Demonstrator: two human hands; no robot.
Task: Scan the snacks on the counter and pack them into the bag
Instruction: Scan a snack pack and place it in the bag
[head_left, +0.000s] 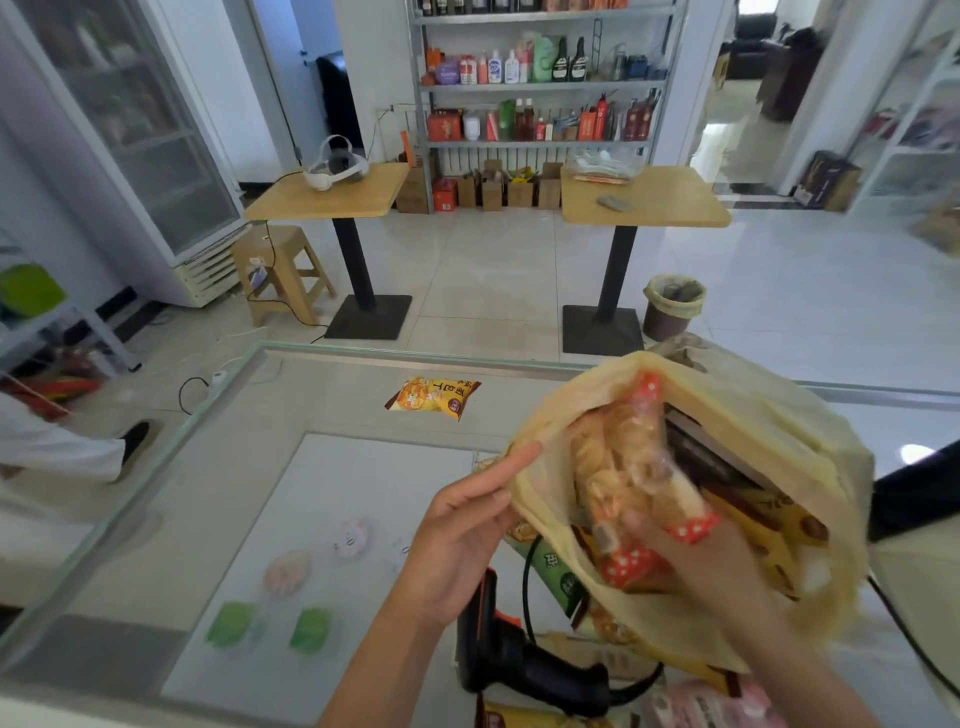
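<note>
Snack packet (434, 397) in yellow, flat and alone on the far side of the glass counter (363, 467), well apart from the rest. Just right of it and nearer the camera, left hand (462, 540) raised over the glass, thumb and lower fingers pinching the near rim of the yellow plastic bag (753, 415), index finger (514, 462) stretched straight along that rim. Below the hand, black barcode scanner (519, 660) with orange trim lying on the counter, its dark cable (525, 592) looping up past a green packet (563, 582) partly tucked under the bag. At the bottom edge, another yellow packet (519, 719), cut off by the frame. Right of centre, the bag itself, thin and crumpled, held open above the counter with its mouth toward the camera. In that mouth, clear packet (639, 488) of pale orange snacks with red, white-dotted ends, tilted with one end up and away. Beside it, deeper in the bag, dark flat box (696, 452) and a yellow-and-brown pack (769, 525). Right hand (727, 566), blurred, inside the bag from the lower right, fingers wrapped round the near end of the clear packet. Pink packet (711, 706) on the counter at the bottom right. Beyond the counter, lined bin (674, 306) on the tiled floor (779, 312) beside a black table base (602, 330).
</note>
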